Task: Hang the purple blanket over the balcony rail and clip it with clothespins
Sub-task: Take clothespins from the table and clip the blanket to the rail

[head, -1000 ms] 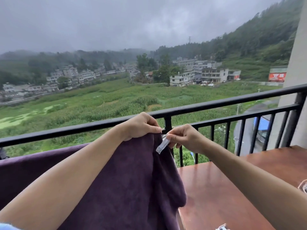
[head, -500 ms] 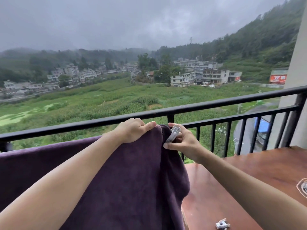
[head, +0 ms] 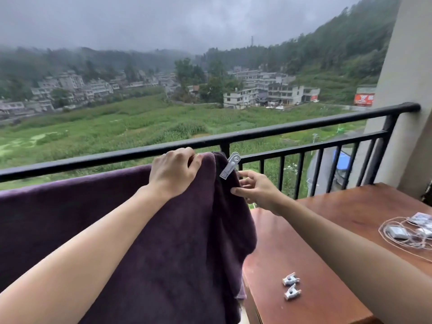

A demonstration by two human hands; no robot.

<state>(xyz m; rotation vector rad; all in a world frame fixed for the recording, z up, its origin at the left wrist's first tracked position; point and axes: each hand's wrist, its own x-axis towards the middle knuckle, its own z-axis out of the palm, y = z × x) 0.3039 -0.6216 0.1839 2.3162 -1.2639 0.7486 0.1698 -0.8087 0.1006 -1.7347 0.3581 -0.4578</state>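
Purple blanket (head: 117, 230) hangs at the black balcony rail (head: 304, 127), left side. Left hand (head: 174, 171) grips its top edge. White clothespin (head: 230, 166) sits tilted on the blanket's right corner, just right of that hand. Right hand (head: 256, 189) is just below the pin, thumb on the cloth and fingers curled; can't tell if it pinches. Two spare clothespins (head: 291, 286) lie on the wooden table (head: 327, 230), near right.

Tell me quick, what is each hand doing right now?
Left hand: grips the purple blanket.
Right hand: at the blanket's edge beside the clothespin; grip cannot be told.
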